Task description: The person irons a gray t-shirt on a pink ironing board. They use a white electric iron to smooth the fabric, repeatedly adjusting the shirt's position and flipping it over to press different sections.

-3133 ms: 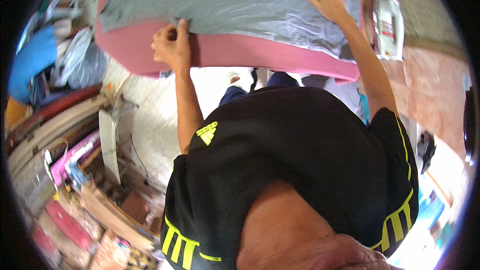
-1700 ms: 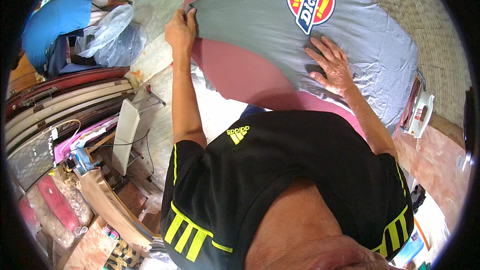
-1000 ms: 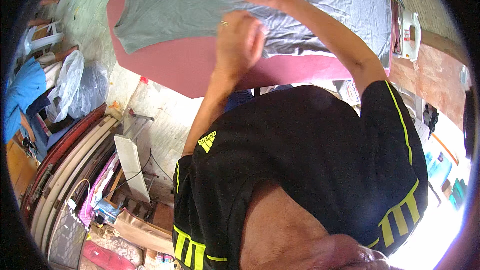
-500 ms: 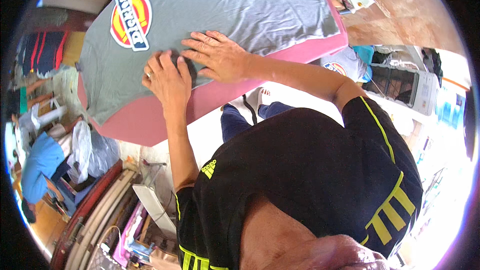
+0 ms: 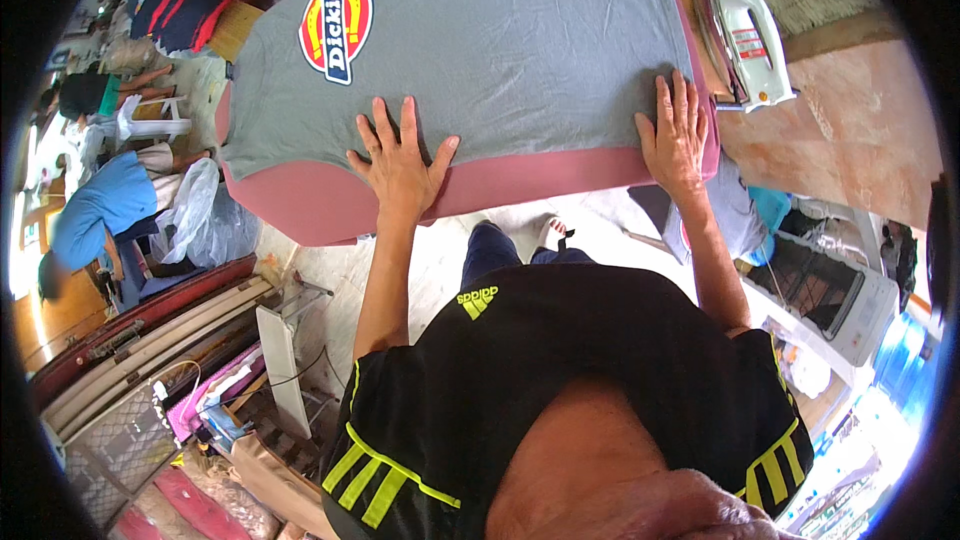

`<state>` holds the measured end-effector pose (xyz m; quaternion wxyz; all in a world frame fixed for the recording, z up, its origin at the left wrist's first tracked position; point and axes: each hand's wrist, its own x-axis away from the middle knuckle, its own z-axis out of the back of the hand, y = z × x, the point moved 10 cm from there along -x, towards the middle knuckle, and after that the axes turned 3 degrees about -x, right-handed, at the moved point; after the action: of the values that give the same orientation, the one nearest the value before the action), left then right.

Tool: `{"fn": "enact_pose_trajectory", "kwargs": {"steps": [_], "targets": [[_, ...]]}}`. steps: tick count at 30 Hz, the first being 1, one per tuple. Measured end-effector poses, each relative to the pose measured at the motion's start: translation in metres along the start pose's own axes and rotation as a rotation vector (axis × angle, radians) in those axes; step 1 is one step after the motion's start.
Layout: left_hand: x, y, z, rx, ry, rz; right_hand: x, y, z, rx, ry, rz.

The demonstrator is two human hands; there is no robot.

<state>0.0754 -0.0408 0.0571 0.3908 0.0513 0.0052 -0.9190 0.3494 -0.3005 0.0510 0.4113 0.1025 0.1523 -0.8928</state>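
Note:
A grey T-shirt (image 5: 500,50) with a red, yellow and blue printed emblem lies spread over a pink padded ironing board (image 5: 310,202). Flat on the cloth near its close edge rests my left hand (image 5: 402,162), fingers spread, below and right of the emblem. My right hand (image 5: 676,136) presses on the shirt near its right edge, fingers stretched out. Neither hand holds anything. Just beyond the right end of the board a white iron (image 5: 757,40) stands on a metal rest.
Another grey printed garment (image 5: 735,208) hangs or lies below the board's right end, near a white appliance (image 5: 840,285). Two people sit at the left, one in a blue shirt (image 5: 105,202). Plastic bags (image 5: 205,215) and stacked long poles (image 5: 150,340) are at the lower left.
My hands were close together on the shirt's left part. Now they are wide apart, the right one moved to the right edge. The cloth looks smoother.

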Motion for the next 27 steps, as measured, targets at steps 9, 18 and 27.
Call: {"fn": "enact_pose_trajectory", "kwargs": {"steps": [9, 18, 27], "targets": [[-0.159, -0.008, 0.004, 0.061, 0.336, -0.121, -0.159, -0.197, -0.064, -0.238, -0.107, 0.484], [-0.215, -0.124, 0.002, 0.128, 0.405, -0.190, -0.263, -0.167, -0.111, -0.118, -0.070, 0.506], [-0.173, -0.259, 0.005, -0.057, 0.325, 0.091, -0.253, -0.153, -0.102, -0.042, -0.049, 0.509]]}}
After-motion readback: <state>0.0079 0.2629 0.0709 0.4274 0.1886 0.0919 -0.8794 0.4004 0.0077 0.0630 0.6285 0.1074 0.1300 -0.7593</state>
